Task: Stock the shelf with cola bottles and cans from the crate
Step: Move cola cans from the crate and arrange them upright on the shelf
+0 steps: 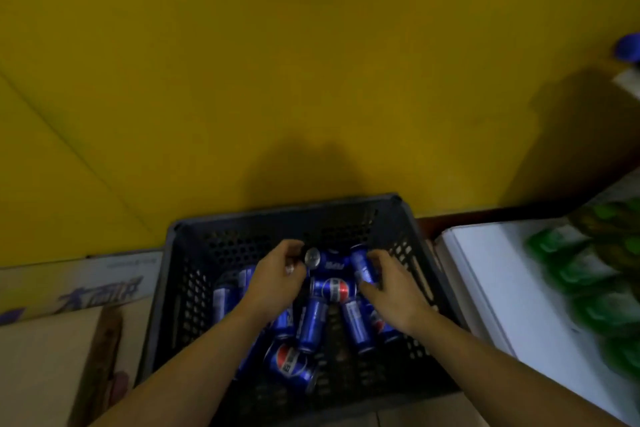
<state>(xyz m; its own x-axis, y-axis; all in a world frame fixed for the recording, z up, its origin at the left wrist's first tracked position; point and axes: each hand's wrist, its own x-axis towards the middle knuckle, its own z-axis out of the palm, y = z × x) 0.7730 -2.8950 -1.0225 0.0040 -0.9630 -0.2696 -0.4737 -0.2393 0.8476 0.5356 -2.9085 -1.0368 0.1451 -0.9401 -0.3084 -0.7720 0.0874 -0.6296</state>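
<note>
A dark perforated plastic crate [194, 288] sits on the yellow floor below me, holding several blue cola cans lying on their sides. My left hand [277, 279] reaches into the crate, fingers curled round a can [312, 257] whose silver top faces me. My right hand [391, 291] curls round another blue can [362, 265] at the crate's back right. More cans, such as one [334, 289] showing its red, white and blue logo, lie between my wrists. No cola bottles are visible.
Cardboard boxes [62, 350] stand left of the crate. A white shelf board [502, 288] with green packaged goods [588, 274] lies to the right. A blue object [628, 47] shows at the right edge. Yellow floor [277, 80] stretches ahead.
</note>
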